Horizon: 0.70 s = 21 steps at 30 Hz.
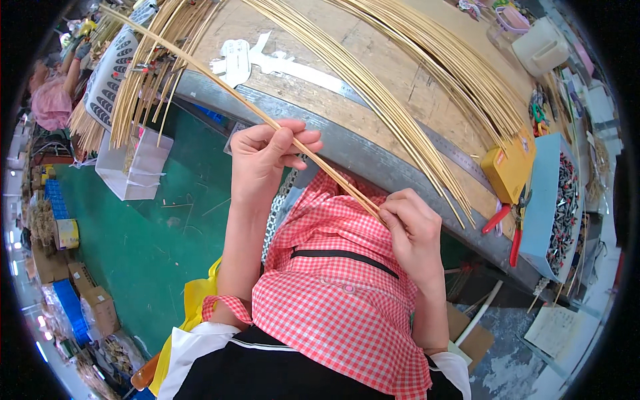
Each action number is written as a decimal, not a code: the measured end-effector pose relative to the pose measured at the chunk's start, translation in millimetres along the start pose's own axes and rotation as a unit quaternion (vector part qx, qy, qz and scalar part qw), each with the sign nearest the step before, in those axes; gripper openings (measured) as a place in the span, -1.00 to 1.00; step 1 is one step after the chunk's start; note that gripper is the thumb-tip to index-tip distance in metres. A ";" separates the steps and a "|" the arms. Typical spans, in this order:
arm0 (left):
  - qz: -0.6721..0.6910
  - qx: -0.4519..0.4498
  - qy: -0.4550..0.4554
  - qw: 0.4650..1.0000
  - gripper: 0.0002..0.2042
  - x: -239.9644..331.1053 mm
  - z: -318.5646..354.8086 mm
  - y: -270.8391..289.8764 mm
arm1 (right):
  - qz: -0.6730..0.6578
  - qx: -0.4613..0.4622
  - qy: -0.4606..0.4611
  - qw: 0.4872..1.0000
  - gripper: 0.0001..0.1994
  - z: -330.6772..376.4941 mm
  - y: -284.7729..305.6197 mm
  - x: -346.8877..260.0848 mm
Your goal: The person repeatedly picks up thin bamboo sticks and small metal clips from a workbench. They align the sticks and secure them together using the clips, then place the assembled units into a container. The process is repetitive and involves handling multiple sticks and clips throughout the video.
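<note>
Left hand (272,147) and right hand (412,227), apart, pinch thin sticks (333,175) slanting across the tabletop (410,97)'s near edge; right nearest their lower end.

Fine graduation marks line a metal ruler (455,154) on a wooden workbench (400,79), while the print on a white paper label (237,62) and a yellow box (512,170) appears too small to be read.
</note>
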<state>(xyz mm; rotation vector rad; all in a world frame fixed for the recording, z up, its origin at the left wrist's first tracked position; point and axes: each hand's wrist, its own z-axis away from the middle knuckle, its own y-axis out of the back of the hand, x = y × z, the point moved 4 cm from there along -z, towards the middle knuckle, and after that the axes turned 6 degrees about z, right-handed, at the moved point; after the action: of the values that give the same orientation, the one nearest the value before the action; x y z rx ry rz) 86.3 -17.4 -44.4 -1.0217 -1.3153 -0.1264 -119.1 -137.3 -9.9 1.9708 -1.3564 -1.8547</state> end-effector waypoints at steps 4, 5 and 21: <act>0.010 -0.002 -0.011 1.000 -0.75 2.4 0.6 -3.4 | 0.050 0.016 0.078 0.996 -0.90 -7.7 0.1 -8.9; 0.011 -0.003 -0.016 1.000 -0.76 3.0 0.8 -4.6 | 0.039 0.013 0.078 0.996 -0.89 -9.8 -2.0 -9.6; -0.083 -0.054 -0.060 0.993 -0.72 35.5 -5.6 -36.0 | -0.085 -0.074 0.016 0.993 -0.90 -26.6 -10.4 -15.0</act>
<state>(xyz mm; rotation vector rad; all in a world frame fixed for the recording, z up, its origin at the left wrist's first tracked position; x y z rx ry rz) 79.7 -26.0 5.4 -1.0220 -1.5173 -0.2683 -89.0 -133.9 1.3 2.0860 -1.0378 -1.9226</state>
